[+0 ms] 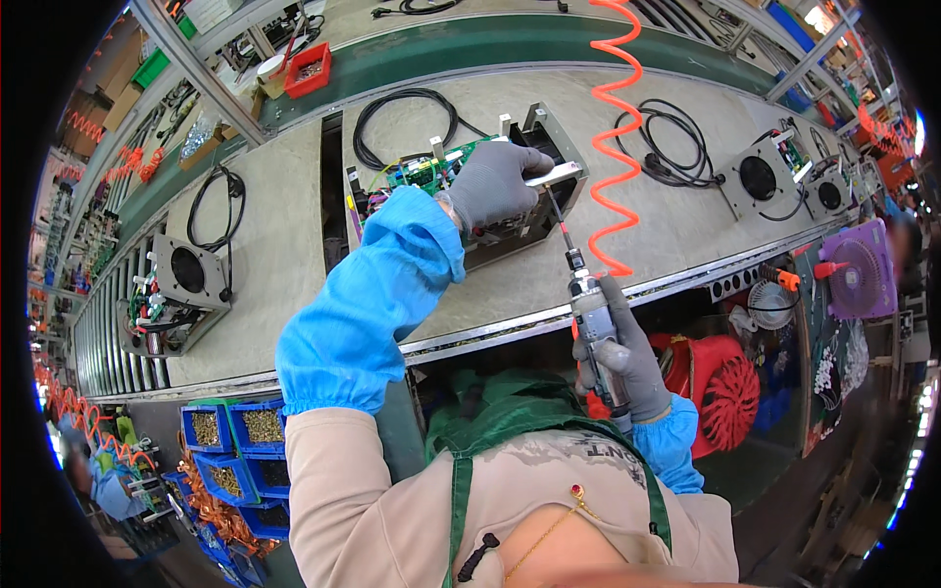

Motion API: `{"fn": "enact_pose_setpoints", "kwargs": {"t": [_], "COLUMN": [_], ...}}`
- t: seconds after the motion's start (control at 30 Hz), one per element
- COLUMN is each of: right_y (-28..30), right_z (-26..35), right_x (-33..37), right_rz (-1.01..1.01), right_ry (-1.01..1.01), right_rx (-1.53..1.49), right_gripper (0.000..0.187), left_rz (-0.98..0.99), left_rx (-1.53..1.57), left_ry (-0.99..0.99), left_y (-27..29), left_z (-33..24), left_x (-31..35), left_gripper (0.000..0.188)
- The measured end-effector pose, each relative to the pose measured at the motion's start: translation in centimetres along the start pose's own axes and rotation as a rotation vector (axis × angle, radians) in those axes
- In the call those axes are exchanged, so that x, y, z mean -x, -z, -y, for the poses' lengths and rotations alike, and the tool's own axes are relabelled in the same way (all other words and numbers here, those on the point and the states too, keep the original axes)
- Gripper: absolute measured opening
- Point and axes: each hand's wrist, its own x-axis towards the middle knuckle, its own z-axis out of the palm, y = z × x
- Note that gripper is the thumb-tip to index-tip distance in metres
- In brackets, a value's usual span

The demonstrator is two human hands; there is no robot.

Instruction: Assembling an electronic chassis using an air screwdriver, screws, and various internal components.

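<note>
My left hand (495, 183), in a grey glove, reaches over an open metal housing (537, 233) on the bench. Its fingers are closed at a pale metal bracket (557, 174) on the housing's near right side; part of the grip is hidden. Beside the hand shows a green circuit board (420, 174) with wires. My right hand (635, 358), gloved too, is wrapped round a power screwdriver (594, 316). The screwdriver points up and away, its long bit (557, 208) reaching the bracket. Whether a screw sits at the tip cannot be made out.
An orange coiled hose (616, 147) hangs just right of the housing. Similar units with fans stand left (186, 269) and right (760, 178), with black cables (407, 93) coiled near them. Blue bins (260, 426) of small parts sit lower left; a purple fan (861, 269) stands right.
</note>
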Motion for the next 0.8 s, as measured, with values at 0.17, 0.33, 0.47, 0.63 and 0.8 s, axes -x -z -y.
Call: {"fn": "enact_pose_setpoints", "kwargs": {"t": [0.17, 0.33, 0.47, 0.63, 0.8], "right_y": [-0.8, -0.6, -0.4, -0.2, -0.1], "right_z": [0.3, -0.2, 0.3, 1.4, 1.5], "right_x": [0.2, 0.1, 0.1, 0.0, 0.0], "right_rz": [-0.008, -0.054, -0.058, -0.057, -0.043], "right_ry": [-0.011, 0.022, -0.004, 0.003, -0.065], "right_rx": [-0.026, -0.011, 0.072, 0.135, 0.153], "right_gripper": [0.094, 0.095, 0.094, 0.094, 0.099], "left_rz": [0.054, 0.0, -0.032, -0.001, 0.013], "left_rx": [0.056, -0.015, -0.044, -0.046, -0.054], "left_ry": [0.105, 0.055, 0.028, 0.035, 0.082], "left_y": [0.3, -0.4, -0.8, -0.4, -0.3], "left_z": [-0.5, -0.3, 0.1, -0.3, 0.0], "left_x": [0.1, 0.1, 0.1, -0.1, -0.3], "left_gripper": [0.044, 0.043, 0.04, 0.042, 0.044]}}
